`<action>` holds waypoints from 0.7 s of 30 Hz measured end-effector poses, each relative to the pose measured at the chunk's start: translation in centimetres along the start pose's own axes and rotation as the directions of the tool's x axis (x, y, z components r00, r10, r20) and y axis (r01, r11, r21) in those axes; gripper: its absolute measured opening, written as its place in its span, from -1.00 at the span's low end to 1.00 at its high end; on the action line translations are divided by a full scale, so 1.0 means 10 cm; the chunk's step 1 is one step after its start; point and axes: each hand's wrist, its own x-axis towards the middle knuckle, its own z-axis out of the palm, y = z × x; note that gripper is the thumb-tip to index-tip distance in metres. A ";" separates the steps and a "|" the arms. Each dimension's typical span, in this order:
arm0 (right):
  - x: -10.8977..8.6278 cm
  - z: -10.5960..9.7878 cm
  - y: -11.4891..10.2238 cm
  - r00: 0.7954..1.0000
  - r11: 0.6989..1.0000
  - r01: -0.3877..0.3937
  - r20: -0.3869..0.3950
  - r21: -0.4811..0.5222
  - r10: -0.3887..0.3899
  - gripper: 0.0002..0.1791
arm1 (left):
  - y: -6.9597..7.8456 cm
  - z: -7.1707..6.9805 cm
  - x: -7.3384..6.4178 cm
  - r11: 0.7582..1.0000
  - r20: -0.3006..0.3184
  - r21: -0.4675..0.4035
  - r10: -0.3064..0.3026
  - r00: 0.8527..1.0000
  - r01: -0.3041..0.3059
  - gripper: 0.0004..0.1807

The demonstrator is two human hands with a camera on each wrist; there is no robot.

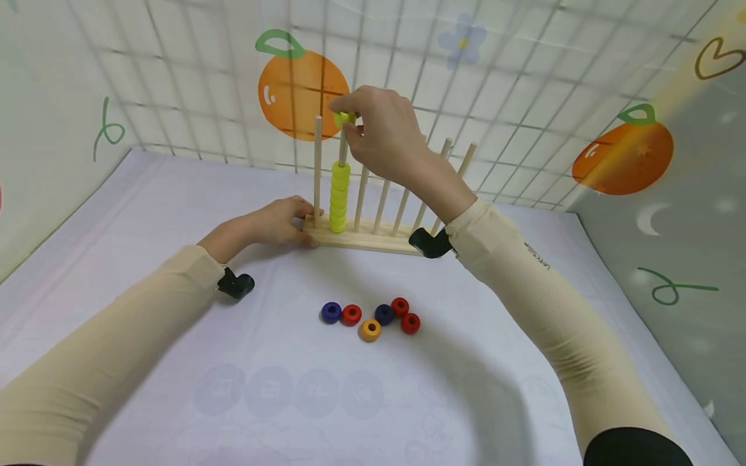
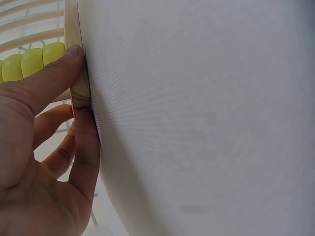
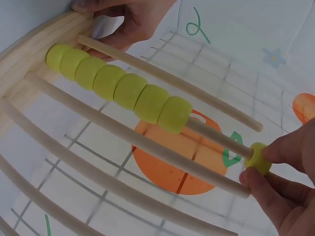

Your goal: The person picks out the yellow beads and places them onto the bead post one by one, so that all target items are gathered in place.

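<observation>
My right hand (image 1: 387, 133) pinches a yellow-green bead (image 3: 257, 158) at the top end of a wooden peg (image 3: 216, 136). Below it on that same peg, a stack of several yellow-green beads (image 1: 339, 197) reaches down to the wooden base (image 1: 373, 241). With thumb and fingers, my left hand (image 1: 276, 222) grips the left end of the base; in the left wrist view the thumb (image 2: 64, 69) lies on one face and fingers on the other. The leftmost peg (image 1: 317, 171) is bare, and so are the pegs to the right of the stack.
Loose beads lie on the white tabletop in front of the rack: a blue bead (image 1: 331, 312), a red bead (image 1: 351, 315), an orange bead (image 1: 370, 330), a dark blue bead (image 1: 384, 314) and two more red ones. A grid-patterned backdrop (image 1: 396, 39) stands behind the rack.
</observation>
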 end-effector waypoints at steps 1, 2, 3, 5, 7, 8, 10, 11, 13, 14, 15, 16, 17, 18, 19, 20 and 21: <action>0.00 0.00 0.00 1.000 1.000 0.002 0.001 -0.006 -0.002 -0.62 | 0.00 0.00 0.00 1.000 0.000 0.000 0.000 1.000 0.000 -0.30; 0.00 0.00 -0.01 1.000 1.000 0.004 0.003 -0.012 -0.004 -0.62 | 0.00 0.00 0.00 1.000 0.002 0.001 0.000 1.000 0.000 -0.30; 0.00 0.01 -0.01 1.000 1.000 0.005 0.005 -0.017 -0.005 -0.63 | 0.00 0.00 0.00 1.000 0.004 -0.001 0.000 1.000 0.000 -0.29; -0.01 0.01 -0.02 1.000 1.000 0.014 0.005 -0.019 -0.014 -0.64 | 0.00 0.00 0.00 1.000 0.007 -0.003 0.001 1.000 -0.001 -0.28; -0.02 0.01 -0.02 1.000 1.000 0.023 0.005 -0.020 -0.023 -0.65 | -0.01 0.00 0.01 1.000 0.010 -0.004 0.000 1.000 0.000 -0.28; -0.03 0.01 -0.02 1.000 1.000 0.025 0.004 -0.017 -0.025 -0.65 | -0.01 0.00 0.01 1.000 0.011 -0.005 -0.001 1.000 0.001 -0.28; -0.05 0.00 -0.02 1.000 0.999 0.031 -0.002 -0.010 -0.031 -0.65 | -0.01 0.00 0.02 1.000 0.012 -0.008 0.001 1.000 -0.001 -0.28; -0.06 0.00 -0.02 1.000 1.000 0.030 -0.005 -0.008 -0.030 -0.65 | -0.01 0.00 0.02 1.000 0.011 -0.007 0.003 1.000 -0.003 -0.28; -0.07 -0.01 -0.03 1.000 1.000 0.030 -0.008 -0.005 -0.030 -0.66 | -0.01 0.00 0.03 1.000 0.009 -0.005 0.004 1.000 -0.004 -0.28; -0.08 -0.01 -0.03 0.999 0.999 0.032 -0.010 -0.002 -0.032 -0.66 | -0.01 0.00 0.03 1.000 0.009 -0.005 0.007 1.000 -0.007 -0.28; -0.09 -0.02 -0.03 0.999 0.999 0.035 -0.011 0.001 -0.035 -0.66 | -0.02 0.00 0.03 1.000 0.009 -0.005 0.007 1.000 -0.007 -0.28; -0.10 -0.02 -0.03 0.999 0.999 0.038 -0.012 0.005 -0.038 -0.66 | -0.02 0.00 0.03 1.000 0.008 -0.005 0.003 1.000 -0.003 -0.29; -0.11 -0.03 -0.03 0.999 0.999 0.038 -0.011 0.011 -0.038 -0.66 | -0.02 0.00 0.03 1.000 0.008 -0.006 0.002 1.000 -0.002 -0.29; -0.13 -0.04 -0.03 0.999 0.999 0.038 -0.012 0.015 -0.038 -0.66 | -0.03 0.00 0.03 1.000 0.007 -0.007 -0.002 1.000 0.002 -0.29; -0.15 -0.05 -0.03 0.999 0.999 0.036 -0.014 0.019 -0.036 -0.66 | -0.03 0.00 0.03 1.000 0.008 -0.007 -0.001 1.000 0.001 -0.29; -0.18 -0.06 -0.03 0.999 0.999 0.035 -0.017 0.026 -0.034 -0.65 | -0.03 0.00 0.03 1.000 0.008 -0.008 -0.004 1.000 0.004 -0.29; -0.20 -0.07 -0.03 0.999 0.999 0.031 -0.018 0.034 -0.030 -0.65 | -0.04 0.01 0.02 1.000 0.009 -0.008 -0.012 1.000 0.012 -0.29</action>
